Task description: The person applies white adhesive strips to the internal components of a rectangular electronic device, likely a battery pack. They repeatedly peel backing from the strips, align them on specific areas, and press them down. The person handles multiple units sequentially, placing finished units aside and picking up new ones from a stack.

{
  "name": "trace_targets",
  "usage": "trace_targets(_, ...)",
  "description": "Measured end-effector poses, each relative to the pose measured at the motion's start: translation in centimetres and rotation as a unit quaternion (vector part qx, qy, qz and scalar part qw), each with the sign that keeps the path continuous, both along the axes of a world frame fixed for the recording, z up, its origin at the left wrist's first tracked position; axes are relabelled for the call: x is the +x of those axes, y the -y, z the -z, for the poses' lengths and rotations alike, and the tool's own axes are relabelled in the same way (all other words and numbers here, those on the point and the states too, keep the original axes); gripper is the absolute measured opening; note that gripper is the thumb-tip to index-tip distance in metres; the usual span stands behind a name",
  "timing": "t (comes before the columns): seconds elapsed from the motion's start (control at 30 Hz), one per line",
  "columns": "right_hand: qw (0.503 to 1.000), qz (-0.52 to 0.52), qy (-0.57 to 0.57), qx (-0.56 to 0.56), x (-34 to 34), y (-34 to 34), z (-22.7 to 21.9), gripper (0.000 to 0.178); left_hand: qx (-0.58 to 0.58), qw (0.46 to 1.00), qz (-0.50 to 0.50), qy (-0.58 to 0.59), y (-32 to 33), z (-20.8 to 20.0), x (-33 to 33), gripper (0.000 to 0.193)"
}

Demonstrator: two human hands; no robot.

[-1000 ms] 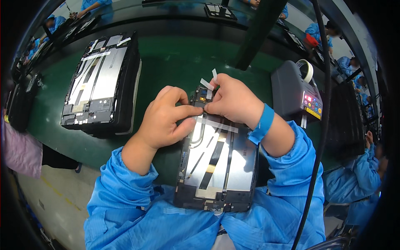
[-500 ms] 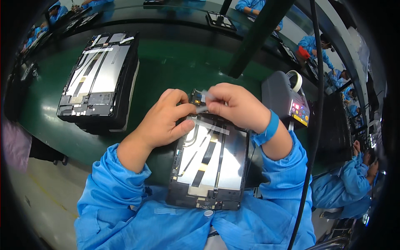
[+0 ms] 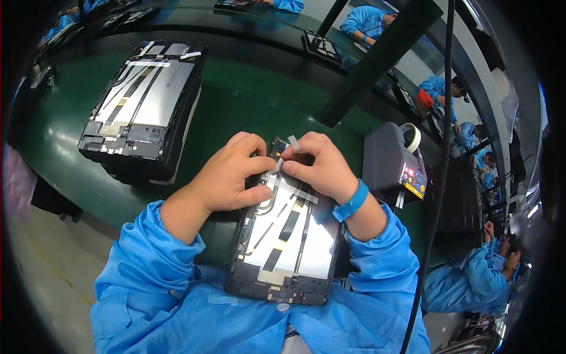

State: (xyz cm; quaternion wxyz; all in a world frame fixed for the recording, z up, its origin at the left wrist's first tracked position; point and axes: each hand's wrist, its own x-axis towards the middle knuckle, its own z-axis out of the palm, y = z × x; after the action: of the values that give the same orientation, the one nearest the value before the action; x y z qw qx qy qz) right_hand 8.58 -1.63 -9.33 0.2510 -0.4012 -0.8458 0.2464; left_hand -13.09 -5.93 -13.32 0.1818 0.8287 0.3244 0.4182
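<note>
A tablet with its back off point(image 3: 318, 248) lies in front of me, its near end against my blue smock. Its inside shows a silver plate, dark ribbon cables and a black lower part. At the far end, my right hand point(image 3: 324, 165) pinches a short translucent tape strip point(image 3: 293, 143) between thumb and fingers. Another pale end of tape point(image 3: 277, 167) shows between the two hands; whether it is the same strip I cannot tell. My left hand point(image 3: 230, 174) rests along the tablet's left edge, index fingertip touching that tape end, thumb apart on the plate.
A stack of similar opened tablets point(image 3: 147, 97) stands at the left on the green table point(image 3: 247, 88). To the right is a grey tape dispenser point(image 3: 386, 159) with a white roll. A dark post point(image 3: 377, 65) and a hanging black cable point(image 3: 441, 177) rise nearby. Co-workers in blue sit beyond.
My right hand has come lower and closer to my left hand, still pinching tape. The view has shifted slightly, and the tablet appears a little more tilted.
</note>
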Motion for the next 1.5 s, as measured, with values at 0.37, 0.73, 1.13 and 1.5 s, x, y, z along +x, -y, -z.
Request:
trace_targets(0.37,0.963,0.104,-0.073,-0.239,-0.6,-0.2,-0.4,0.021,0.006,1.000,-0.016,-0.009,0.1,0.1,-0.1,0.043)
trace_targets(0.73,0.966,0.178,0.083,-0.167,-2.5,-0.3,-1.5,0.025,0.049,0.995,-0.063,-0.053,0.5,-0.1,0.2,0.035)
trace_targets(1.13,0.997,-0.001,0.024,0.079,-1.2,2.3,-1.6,0.022,0.066,0.995,-0.058,-0.054,0.3,0.0,0.2,0.032)
trace_targets(1.5,0.942,-0.145,0.192,0.235,1.2,5.3,-1.1,0.041,0.125,0.989,-0.076,-0.018,1.0,-0.8,0.2,0.033)
